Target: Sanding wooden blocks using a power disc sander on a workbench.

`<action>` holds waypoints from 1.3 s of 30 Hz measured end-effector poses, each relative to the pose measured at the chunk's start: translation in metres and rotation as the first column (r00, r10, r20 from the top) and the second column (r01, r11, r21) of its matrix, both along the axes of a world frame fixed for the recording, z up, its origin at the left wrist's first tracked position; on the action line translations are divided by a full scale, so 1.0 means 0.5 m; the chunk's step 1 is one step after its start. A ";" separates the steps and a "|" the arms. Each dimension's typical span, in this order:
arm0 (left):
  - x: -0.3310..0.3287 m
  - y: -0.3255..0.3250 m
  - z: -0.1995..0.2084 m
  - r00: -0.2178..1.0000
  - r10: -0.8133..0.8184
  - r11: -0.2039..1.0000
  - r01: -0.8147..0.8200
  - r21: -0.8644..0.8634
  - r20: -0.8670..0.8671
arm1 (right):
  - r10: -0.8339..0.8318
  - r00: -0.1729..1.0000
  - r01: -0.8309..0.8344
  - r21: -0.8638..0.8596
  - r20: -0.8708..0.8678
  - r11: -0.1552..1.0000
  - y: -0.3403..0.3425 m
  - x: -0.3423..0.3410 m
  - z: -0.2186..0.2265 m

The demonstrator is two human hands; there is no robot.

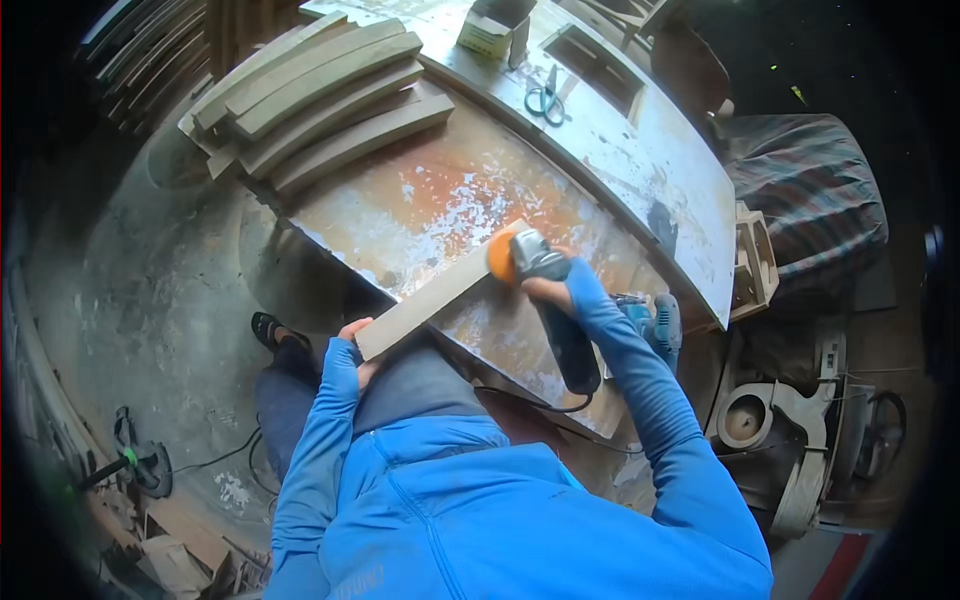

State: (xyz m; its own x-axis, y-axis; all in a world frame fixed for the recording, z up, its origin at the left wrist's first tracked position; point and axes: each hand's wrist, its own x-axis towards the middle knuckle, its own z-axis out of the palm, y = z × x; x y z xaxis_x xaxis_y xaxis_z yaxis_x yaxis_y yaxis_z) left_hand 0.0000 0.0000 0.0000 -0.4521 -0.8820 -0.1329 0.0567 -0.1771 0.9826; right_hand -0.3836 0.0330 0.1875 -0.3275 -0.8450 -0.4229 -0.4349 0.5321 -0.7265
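Observation:
A pale wooden board (pixel 425 302) lies slantwise over the near edge of the paint-stained worktable (pixel 385 225). My left hand (pixel 358 350) is closed round the board's near end. My right hand (pixel 562 285) grips an angle grinder (pixel 565 340) by its metal head, with the dark body slanting down toward me. The grinder's orange disc (pixel 502 256) meets the board near its far end; whether it spins, I cannot tell. A black cord runs from the tool's lower end past the table's near edge.
Several curved wooden pieces (pixel 330 85) are stacked at the table's far left. Scissors (pixel 545 98) and a small box (pixel 490 30) rest on the white panel (pixel 650 150) behind. A teal power tool (pixel 660 325) stands right of my forearm. Wood scraps (pixel 180 555) litter the floor at lower left.

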 end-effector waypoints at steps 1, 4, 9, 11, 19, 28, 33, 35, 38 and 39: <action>-0.003 0.002 0.020 0.998 0.002 0.997 0.003 -0.082 0.059 | 0.032 0.997 -0.035 -0.029 -0.074 0.999 0.008 0.009 -0.005; 0.027 -0.024 0.026 0.982 0.032 0.959 0.023 -0.284 0.186 | 0.007 1.000 -0.008 -0.043 -0.027 0.999 -0.008 0.025 -0.024; 0.011 -0.015 0.048 0.985 0.035 0.947 0.021 -0.320 0.167 | -0.215 0.976 0.217 -0.171 0.030 0.961 -0.002 -0.084 -0.023; 0.003 -0.026 0.093 0.978 0.052 0.920 0.032 -0.390 0.203 | -0.087 0.996 0.080 -0.264 -0.013 0.961 0.040 -0.133 -0.050; 0.022 -0.071 0.062 0.986 0.035 0.644 0.104 0.758 -0.166 | -0.075 0.994 0.089 -0.186 0.082 0.979 0.097 0.043 -0.019; 0.017 -0.036 0.102 0.883 0.243 0.745 0.095 0.660 -0.401 | 0.223 0.968 -0.221 -0.028 0.114 0.975 -0.031 0.193 0.019; 0.021 -0.037 0.102 0.803 0.324 0.707 0.145 0.692 -0.500 | 0.464 0.884 -0.465 0.001 0.058 0.885 -0.067 0.275 0.017; 0.023 -0.041 0.102 0.775 0.269 0.741 0.213 0.637 -0.571 | 0.546 0.837 -0.546 -0.004 0.028 0.838 -0.074 0.302 0.016; 0.027 -0.048 0.095 0.731 0.192 0.775 0.296 0.558 -0.655 | 0.579 0.815 -0.579 0.021 0.017 0.815 -0.084 0.324 0.018; 0.027 -0.049 0.092 0.719 0.174 0.779 0.318 0.541 -0.673 | 0.592 0.805 -0.593 0.044 0.036 0.804 -0.088 0.330 0.024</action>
State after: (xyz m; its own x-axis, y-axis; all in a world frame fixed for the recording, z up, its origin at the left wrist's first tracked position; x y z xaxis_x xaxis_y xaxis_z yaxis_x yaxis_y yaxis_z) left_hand 0.0135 -0.0247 0.0458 -0.6874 -0.6857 -0.2395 0.5922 -0.7200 0.3618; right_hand -0.2187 -0.0108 0.1994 0.2386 -0.8495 -0.4706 -0.6637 0.2112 -0.7176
